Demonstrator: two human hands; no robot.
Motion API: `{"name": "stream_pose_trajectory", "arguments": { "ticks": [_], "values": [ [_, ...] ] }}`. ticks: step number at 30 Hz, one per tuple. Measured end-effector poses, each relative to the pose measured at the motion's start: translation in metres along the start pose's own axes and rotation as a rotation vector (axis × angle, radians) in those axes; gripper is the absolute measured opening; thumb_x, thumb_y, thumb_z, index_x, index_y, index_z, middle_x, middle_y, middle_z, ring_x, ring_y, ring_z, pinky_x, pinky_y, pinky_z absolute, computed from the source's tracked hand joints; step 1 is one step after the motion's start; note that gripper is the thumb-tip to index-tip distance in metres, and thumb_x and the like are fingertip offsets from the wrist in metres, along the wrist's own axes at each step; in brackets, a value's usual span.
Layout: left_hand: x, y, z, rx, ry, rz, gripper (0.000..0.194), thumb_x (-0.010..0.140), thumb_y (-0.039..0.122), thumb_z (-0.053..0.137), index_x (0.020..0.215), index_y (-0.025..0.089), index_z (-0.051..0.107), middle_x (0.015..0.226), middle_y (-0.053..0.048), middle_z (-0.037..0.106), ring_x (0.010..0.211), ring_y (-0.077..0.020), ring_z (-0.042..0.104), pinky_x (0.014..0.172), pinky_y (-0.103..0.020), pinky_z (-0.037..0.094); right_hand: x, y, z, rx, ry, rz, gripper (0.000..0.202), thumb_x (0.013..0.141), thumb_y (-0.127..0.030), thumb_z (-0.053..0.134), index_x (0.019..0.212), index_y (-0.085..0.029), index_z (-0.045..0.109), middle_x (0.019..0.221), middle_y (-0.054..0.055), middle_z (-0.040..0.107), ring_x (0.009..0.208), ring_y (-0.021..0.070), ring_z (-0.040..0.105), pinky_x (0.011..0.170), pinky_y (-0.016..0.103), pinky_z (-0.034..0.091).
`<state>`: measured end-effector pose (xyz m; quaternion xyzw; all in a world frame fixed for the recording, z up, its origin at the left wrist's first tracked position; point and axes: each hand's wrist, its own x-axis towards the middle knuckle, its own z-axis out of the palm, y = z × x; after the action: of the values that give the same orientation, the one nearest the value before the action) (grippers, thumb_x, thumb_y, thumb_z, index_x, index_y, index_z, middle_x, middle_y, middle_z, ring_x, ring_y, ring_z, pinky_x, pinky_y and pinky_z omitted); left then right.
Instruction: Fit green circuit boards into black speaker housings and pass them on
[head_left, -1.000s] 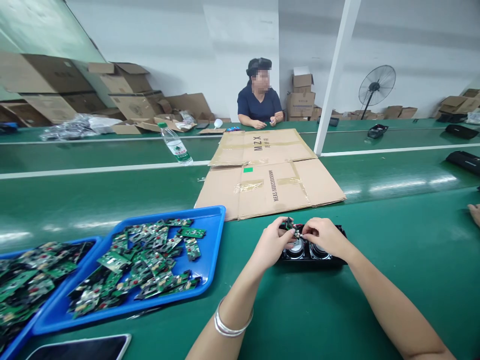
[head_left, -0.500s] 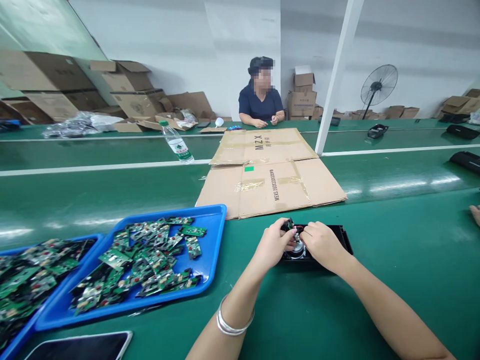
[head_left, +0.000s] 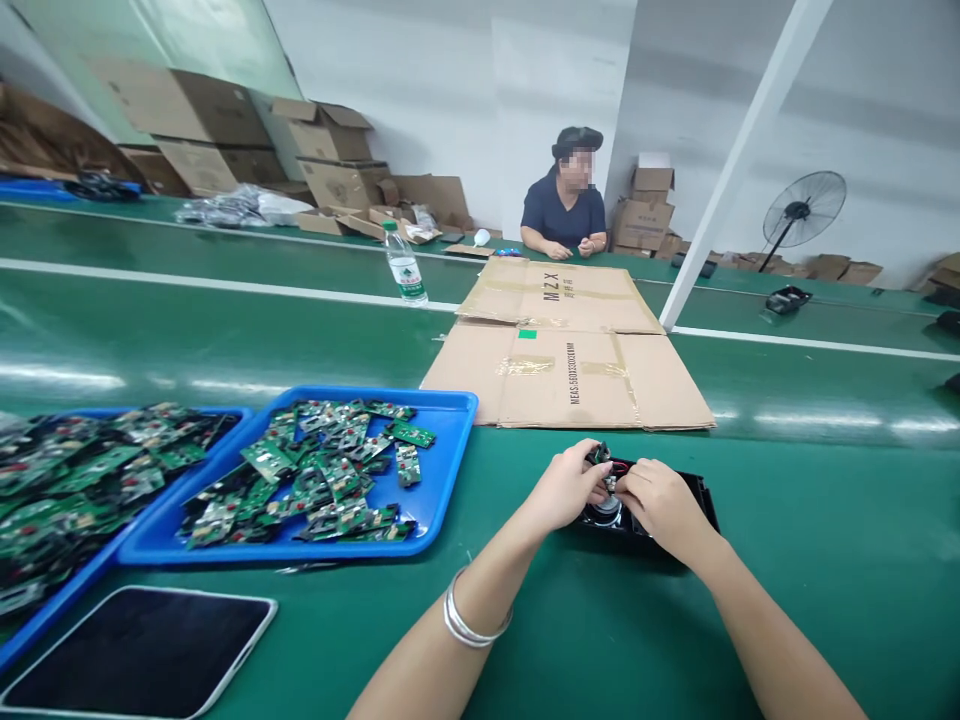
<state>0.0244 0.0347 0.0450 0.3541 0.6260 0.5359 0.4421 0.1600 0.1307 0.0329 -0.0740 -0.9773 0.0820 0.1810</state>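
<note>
A black housing (head_left: pixel 706 492) lies on the green table in front of me, with a round silver-rimmed speaker (head_left: pixel 604 513) at its left end. Over that end, my left hand (head_left: pixel 570 487) pinches a small circuit board (head_left: pixel 600 454). Close beside it, my right hand (head_left: pixel 661 498) has its fingers closed at the red wires (head_left: pixel 619 467) by the board; what exactly they grip is too small to tell. Both hands partly cover the housing.
To the left are a blue tray (head_left: pixel 448 470) of circuit boards, another filled tray (head_left: pixel 244 425) and a tablet (head_left: pixel 142 650). Flattened cardboard (head_left: pixel 559 385) lies ahead, near a water bottle (head_left: pixel 406 268). A person (head_left: pixel 566 205) sits across, left of a white post (head_left: pixel 739 170).
The camera view has turned left and tilted, so the tablet shows more fully. Both hands stay at the housing with nearly the same hold.
</note>
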Motion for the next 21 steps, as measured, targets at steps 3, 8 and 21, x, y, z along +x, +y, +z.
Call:
{"name": "stream_pose_trajectory", "arguments": {
  "ticks": [3, 8, 21],
  "values": [
    [-0.001, 0.001, -0.004, 0.027, -0.034, 0.077, 0.013, 0.080, 0.023, 0.049, 0.093, 0.021, 0.054, 0.074, 0.000, 0.066, 0.067, -0.0166, 0.066, 0.062, -0.027, 0.053, 0.002, 0.003, 0.001, 0.324, 0.007, 0.264, 0.002, 0.082, -0.019, 0.052, 0.081, -0.020, 0.052, 0.072, 0.002, 0.062, 0.067, 0.0173, 0.056, 0.062, 0.029, 0.043],
    [-0.006, 0.008, -0.010, 0.198, -0.119, 0.192, 0.017, 0.081, 0.026, 0.047, 0.094, 0.022, 0.057, 0.077, 0.000, 0.067, 0.068, -0.0159, 0.063, 0.062, -0.024, 0.049, 0.007, 0.004, -0.005, 0.559, -0.091, 0.480, 0.029, 0.074, -0.022, 0.061, 0.102, -0.020, 0.052, 0.063, -0.004, 0.060, 0.058, 0.0151, 0.055, 0.057, 0.026, 0.043],
    [-0.006, 0.009, -0.010, 0.065, -0.149, 0.063, 0.011, 0.082, 0.023, 0.045, 0.092, 0.021, 0.050, 0.080, -0.002, 0.066, 0.073, -0.0169, 0.066, 0.066, -0.028, 0.052, 0.009, 0.005, -0.001, 0.480, -0.086, 0.334, 0.014, 0.081, -0.023, 0.053, 0.093, -0.018, 0.059, 0.073, 0.002, 0.061, 0.064, 0.0162, 0.055, 0.060, 0.026, 0.042]
  ]
}}
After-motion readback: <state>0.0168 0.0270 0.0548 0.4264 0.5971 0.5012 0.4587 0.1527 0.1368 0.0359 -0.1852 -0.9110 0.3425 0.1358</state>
